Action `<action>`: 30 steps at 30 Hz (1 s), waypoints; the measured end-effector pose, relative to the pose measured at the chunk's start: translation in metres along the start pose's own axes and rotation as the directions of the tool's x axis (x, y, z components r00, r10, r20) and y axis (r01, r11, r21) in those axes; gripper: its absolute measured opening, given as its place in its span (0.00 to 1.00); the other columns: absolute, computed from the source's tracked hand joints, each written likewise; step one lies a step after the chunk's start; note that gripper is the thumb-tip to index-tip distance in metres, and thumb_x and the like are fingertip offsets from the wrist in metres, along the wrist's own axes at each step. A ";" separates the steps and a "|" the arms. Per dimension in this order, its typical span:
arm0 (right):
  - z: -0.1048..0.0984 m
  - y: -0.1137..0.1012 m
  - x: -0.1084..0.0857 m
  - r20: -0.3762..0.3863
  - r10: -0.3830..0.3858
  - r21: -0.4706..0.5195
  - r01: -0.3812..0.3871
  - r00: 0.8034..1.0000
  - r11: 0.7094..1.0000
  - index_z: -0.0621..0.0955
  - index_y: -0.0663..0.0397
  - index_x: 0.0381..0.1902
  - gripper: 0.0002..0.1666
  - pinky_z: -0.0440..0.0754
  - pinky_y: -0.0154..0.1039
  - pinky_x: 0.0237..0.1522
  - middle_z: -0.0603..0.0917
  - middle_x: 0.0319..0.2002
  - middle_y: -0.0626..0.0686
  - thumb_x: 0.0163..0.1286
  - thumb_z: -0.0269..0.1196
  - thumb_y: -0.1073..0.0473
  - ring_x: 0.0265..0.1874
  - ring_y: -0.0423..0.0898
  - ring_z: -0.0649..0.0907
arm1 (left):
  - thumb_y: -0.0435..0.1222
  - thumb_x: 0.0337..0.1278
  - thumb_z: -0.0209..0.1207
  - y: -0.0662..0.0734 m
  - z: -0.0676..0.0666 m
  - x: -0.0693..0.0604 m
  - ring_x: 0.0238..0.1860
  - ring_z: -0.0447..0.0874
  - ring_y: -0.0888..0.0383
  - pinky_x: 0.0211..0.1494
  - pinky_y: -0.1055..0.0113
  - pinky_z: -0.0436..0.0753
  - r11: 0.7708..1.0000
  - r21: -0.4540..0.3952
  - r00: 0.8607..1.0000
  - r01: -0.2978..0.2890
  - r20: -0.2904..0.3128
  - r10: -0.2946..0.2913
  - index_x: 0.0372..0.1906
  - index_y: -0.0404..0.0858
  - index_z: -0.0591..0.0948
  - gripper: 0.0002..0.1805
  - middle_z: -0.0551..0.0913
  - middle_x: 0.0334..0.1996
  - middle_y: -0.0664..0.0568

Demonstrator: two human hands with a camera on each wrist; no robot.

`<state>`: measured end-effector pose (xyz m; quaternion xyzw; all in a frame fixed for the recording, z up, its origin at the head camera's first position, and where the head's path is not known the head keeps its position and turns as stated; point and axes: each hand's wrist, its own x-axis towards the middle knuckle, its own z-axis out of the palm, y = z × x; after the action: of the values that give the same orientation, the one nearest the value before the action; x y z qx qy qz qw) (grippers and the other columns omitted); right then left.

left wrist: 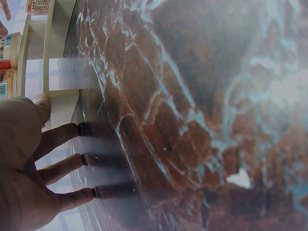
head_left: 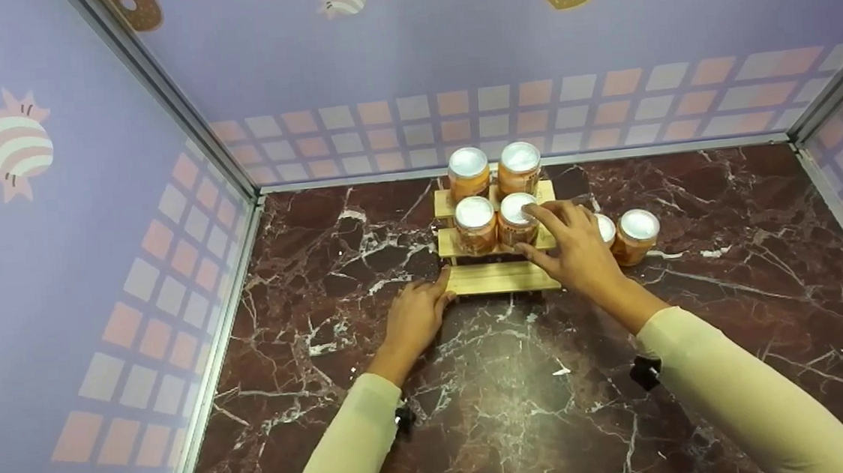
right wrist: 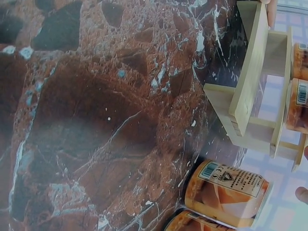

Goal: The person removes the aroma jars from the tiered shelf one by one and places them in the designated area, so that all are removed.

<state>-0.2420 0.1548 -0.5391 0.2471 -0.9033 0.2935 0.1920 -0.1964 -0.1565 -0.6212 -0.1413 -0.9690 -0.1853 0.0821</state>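
Observation:
A stepped wooden rack (head_left: 504, 278) carries orange cans with silvery lids, two on the top step and two on the middle step. At the left end of its bare lowest step, my left hand (head_left: 414, 316) touches the wood; in the left wrist view its other fingers (left wrist: 62, 166) stretch straight toward the tabletop. My right hand (head_left: 580, 250) is at the right-hand can (head_left: 517, 229) of the middle step, fingers spread around its right side. The right wrist view shows the fingertips (right wrist: 302, 194) a little apart from that can (right wrist: 298, 103).
Two more cans, one nearer (head_left: 636, 238) and one partly hidden by my right hand (head_left: 604, 229), stand on the dark marbled tabletop (head_left: 328, 394) right of the rack. Patterned purple walls (head_left: 407, 50) enclose the table at the back and sides.

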 end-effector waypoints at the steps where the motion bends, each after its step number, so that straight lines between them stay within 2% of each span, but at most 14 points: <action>1: 0.001 0.000 0.000 0.000 0.001 0.002 -0.001 1.000 1.000 0.78 0.46 0.75 0.36 0.70 0.74 0.77 0.83 0.62 0.66 0.74 0.76 0.47 0.59 0.67 0.84 | 0.55 0.85 0.55 0.000 0.000 0.000 0.64 0.89 0.40 0.66 0.37 0.87 1.000 0.001 1.000 0.001 0.000 -0.001 0.82 0.55 0.76 0.28 0.94 0.57 0.47; 3: 0.002 0.000 0.001 -0.001 0.003 0.003 -0.003 1.000 1.000 0.78 0.46 0.75 0.36 0.69 0.75 0.79 0.83 0.61 0.67 0.74 0.76 0.47 0.58 0.67 0.85 | 0.55 0.85 0.55 0.002 -0.001 -0.001 0.65 0.88 0.39 0.66 0.36 0.87 1.000 -0.008 1.000 0.011 0.012 -0.011 0.82 0.55 0.76 0.29 0.94 0.59 0.46; 4: 0.003 0.000 0.001 -0.001 0.006 0.004 -0.006 1.000 1.000 0.78 0.46 0.75 0.36 0.68 0.75 0.79 0.83 0.61 0.67 0.74 0.76 0.47 0.58 0.67 0.85 | 0.57 0.86 0.53 -0.002 0.005 -0.001 0.64 0.88 0.41 0.65 0.37 0.88 1.000 0.009 1.000 0.008 0.002 -0.008 0.82 0.57 0.76 0.29 0.94 0.58 0.46; 6: 0.003 -0.001 0.002 0.002 0.014 0.012 -0.014 1.000 1.000 0.78 0.46 0.75 0.37 0.66 0.75 0.80 0.83 0.61 0.67 0.74 0.77 0.48 0.59 0.67 0.85 | 0.53 0.85 0.56 0.010 -0.009 -0.001 0.66 0.88 0.37 0.66 0.34 0.87 0.999 -0.013 0.998 0.035 0.047 -0.035 0.81 0.52 0.77 0.28 0.93 0.60 0.43; 9: 0.004 -0.002 0.003 0.014 0.030 0.030 -0.030 0.999 0.999 0.77 0.47 0.76 0.37 0.64 0.75 0.82 0.82 0.62 0.67 0.74 0.77 0.48 0.60 0.67 0.85 | 0.54 0.86 0.55 0.009 -0.006 -0.001 0.66 0.87 0.37 0.65 0.34 0.87 0.999 0.005 0.998 0.037 0.055 -0.037 0.81 0.52 0.76 0.29 0.92 0.61 0.42; 10: 0.004 -0.002 0.003 0.019 0.034 0.036 -0.034 0.999 0.999 0.77 0.47 0.76 0.37 0.63 0.75 0.83 0.82 0.63 0.67 0.74 0.77 0.49 0.61 0.67 0.84 | 0.58 0.87 0.51 0.002 0.004 0.001 0.65 0.88 0.37 0.64 0.34 0.88 1.000 0.010 0.999 0.030 0.039 -0.030 0.82 0.54 0.76 0.29 0.92 0.60 0.43; 11: 0.005 -0.002 0.003 0.024 0.036 0.043 -0.037 0.999 0.998 0.77 0.47 0.76 0.37 0.63 0.75 0.83 0.82 0.63 0.67 0.75 0.76 0.49 0.62 0.67 0.84 | 0.56 0.86 0.52 0.007 -0.003 0.001 0.66 0.87 0.36 0.65 0.33 0.87 0.999 -0.004 0.998 0.039 0.056 -0.039 0.81 0.52 0.76 0.29 0.92 0.61 0.41; 12: 0.005 -0.002 0.004 0.028 0.037 0.047 -0.039 0.999 0.998 0.77 0.48 0.76 0.37 0.62 0.75 0.84 0.82 0.63 0.67 0.75 0.76 0.49 0.63 0.67 0.84 | 0.58 0.86 0.51 -0.002 0.009 0.002 0.66 0.88 0.38 0.64 0.35 0.88 1.000 0.010 0.999 0.023 0.037 -0.023 0.82 0.53 0.76 0.30 0.92 0.60 0.43; 15: 0.007 -0.001 0.004 0.030 0.038 0.051 -0.040 0.999 0.998 0.76 0.49 0.77 0.37 0.62 0.76 0.83 0.81 0.63 0.68 0.75 0.76 0.49 0.64 0.68 0.83 | 0.59 0.85 0.52 -0.010 0.019 0.004 0.64 0.89 0.39 0.63 0.34 0.88 1.000 0.020 1.000 0.010 0.011 -0.010 0.81 0.55 0.76 0.30 0.93 0.58 0.45; 17: 0.008 -0.001 0.004 0.027 0.037 0.048 -0.039 0.999 0.998 0.76 0.49 0.77 0.37 0.62 0.77 0.83 0.81 0.63 0.68 0.75 0.76 0.49 0.64 0.68 0.83 | 0.57 0.83 0.56 -0.011 0.018 0.003 0.64 0.89 0.41 0.63 0.37 0.89 0.999 0.049 1.000 0.003 0.002 -0.003 0.82 0.56 0.76 0.30 0.94 0.58 0.48; 18: 0.008 -0.001 0.004 0.025 0.037 0.045 -0.038 0.999 0.998 0.76 0.49 0.77 0.37 0.62 0.77 0.83 0.81 0.63 0.67 0.75 0.76 0.49 0.64 0.68 0.83 | 0.58 0.83 0.56 -0.018 0.027 0.004 0.64 0.89 0.42 0.64 0.37 0.89 0.999 0.046 1.000 -0.002 -0.010 0.002 0.82 0.58 0.75 0.30 0.94 0.57 0.50; 24: 0.010 -0.001 0.005 0.023 0.044 0.032 -0.045 0.999 0.998 0.76 0.49 0.76 0.37 0.64 0.77 0.82 0.82 0.63 0.67 0.75 0.76 0.49 0.64 0.67 0.84 | 0.61 0.83 0.54 -0.035 0.053 0.007 0.64 0.89 0.42 0.64 0.38 0.89 1.000 0.028 1.000 -0.008 -0.026 0.009 0.82 0.64 0.73 0.30 0.94 0.58 0.53; 27: 0.010 -0.002 0.007 0.030 0.053 0.027 -0.054 0.998 0.998 0.76 0.48 0.76 0.37 0.64 0.76 0.82 0.82 0.63 0.67 0.75 0.76 0.49 0.65 0.67 0.84 | 0.62 0.82 0.52 -0.032 0.049 0.007 0.65 0.89 0.41 0.64 0.37 0.89 1.000 0.007 1.000 0.001 -0.020 -0.001 0.82 0.63 0.74 0.31 0.94 0.58 0.52; 30: 0.010 -0.003 0.008 0.040 0.062 0.023 -0.063 0.997 0.998 0.75 0.47 0.77 0.38 0.63 0.76 0.83 0.81 0.64 0.67 0.75 0.75 0.48 0.66 0.67 0.83 | 0.61 0.83 0.52 -0.021 0.033 0.004 0.65 0.88 0.39 0.65 0.35 0.88 1.000 -0.021 1.000 0.009 -0.016 -0.009 0.82 0.60 0.75 0.30 0.94 0.58 0.49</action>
<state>-0.2486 0.1439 -0.5412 0.2268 -0.9106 0.3054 0.1617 -0.2101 -0.1612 -0.6579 -0.1362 -0.9669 -0.1969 0.0878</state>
